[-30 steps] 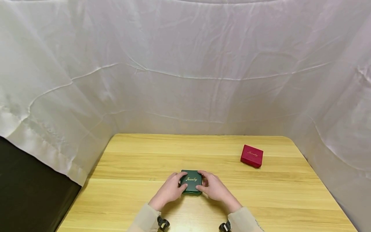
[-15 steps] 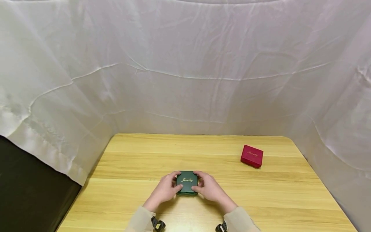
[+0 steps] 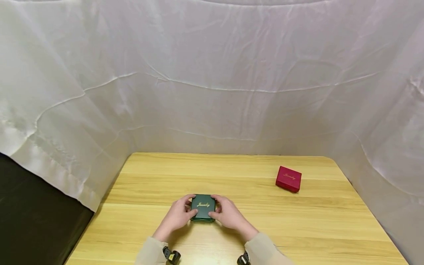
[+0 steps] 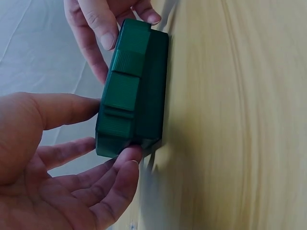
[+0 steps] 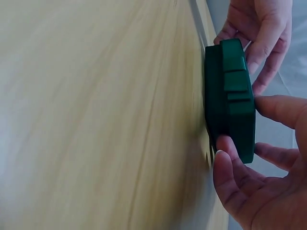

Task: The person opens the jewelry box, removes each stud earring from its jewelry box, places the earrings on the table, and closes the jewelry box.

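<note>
A green jewelry box (image 3: pixel 203 206) with gold "Jewelry" lettering lies flat between my two hands, low at the table's front middle. My left hand (image 3: pixel 177 215) holds its left side, thumb on the top near the front edge. From the right side, my right hand (image 3: pixel 230 213) grips it in much the same way. In the left wrist view, the green box (image 4: pixel 127 91) shows a ribbed band on its side and a lid standing out over a darker base. In the right wrist view, fingertips (image 5: pixel 225 148) reach under the lid's edge. Whether the base touches the table cannot be told.
A red jewelry box (image 3: pixel 289 179) sits at the back right of the wooden table (image 3: pixel 159 176). Pale curtains (image 3: pixel 212 114) hang behind and at both sides. A black surface (image 3: pixel 33 221) shows beyond the table's left edge.
Both hands have moved left together across the table, carrying or sliding the green jewelry box with them. Their hold looks the same, and the red box stays in place.
</note>
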Demonstrator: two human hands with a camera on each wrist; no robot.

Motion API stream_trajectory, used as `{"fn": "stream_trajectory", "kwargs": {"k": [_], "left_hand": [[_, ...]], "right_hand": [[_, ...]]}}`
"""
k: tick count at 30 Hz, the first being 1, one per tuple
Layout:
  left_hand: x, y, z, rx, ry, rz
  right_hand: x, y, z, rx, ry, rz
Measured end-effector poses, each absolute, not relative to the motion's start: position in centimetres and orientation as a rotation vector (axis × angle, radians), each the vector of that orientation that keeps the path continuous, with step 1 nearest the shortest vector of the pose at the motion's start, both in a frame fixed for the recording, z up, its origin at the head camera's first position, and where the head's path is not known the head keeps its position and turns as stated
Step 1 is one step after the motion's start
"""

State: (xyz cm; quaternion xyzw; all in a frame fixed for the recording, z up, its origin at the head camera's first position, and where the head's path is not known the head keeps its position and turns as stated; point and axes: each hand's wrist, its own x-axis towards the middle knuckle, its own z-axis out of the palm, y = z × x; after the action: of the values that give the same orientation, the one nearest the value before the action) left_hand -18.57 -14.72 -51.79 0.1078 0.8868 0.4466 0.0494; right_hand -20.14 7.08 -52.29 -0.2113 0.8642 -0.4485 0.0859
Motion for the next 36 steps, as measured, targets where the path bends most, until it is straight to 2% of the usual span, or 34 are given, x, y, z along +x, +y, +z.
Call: {"fn": "stream_trajectory", "kwargs": {"k": [23, 36], "left_hand": [[-19.5, -16.8, -51.9, 0.141, 2.727, 1.374], [-19.6, -17.0, -51.6, 0.16, 2.729, 1.389]], "right_hand": [[-21.5, 4.0, -52.1, -0.603, 2.599, -1.269], [-21.6, 3.6, -51.9, -0.598, 2.601, -1.284]]}}
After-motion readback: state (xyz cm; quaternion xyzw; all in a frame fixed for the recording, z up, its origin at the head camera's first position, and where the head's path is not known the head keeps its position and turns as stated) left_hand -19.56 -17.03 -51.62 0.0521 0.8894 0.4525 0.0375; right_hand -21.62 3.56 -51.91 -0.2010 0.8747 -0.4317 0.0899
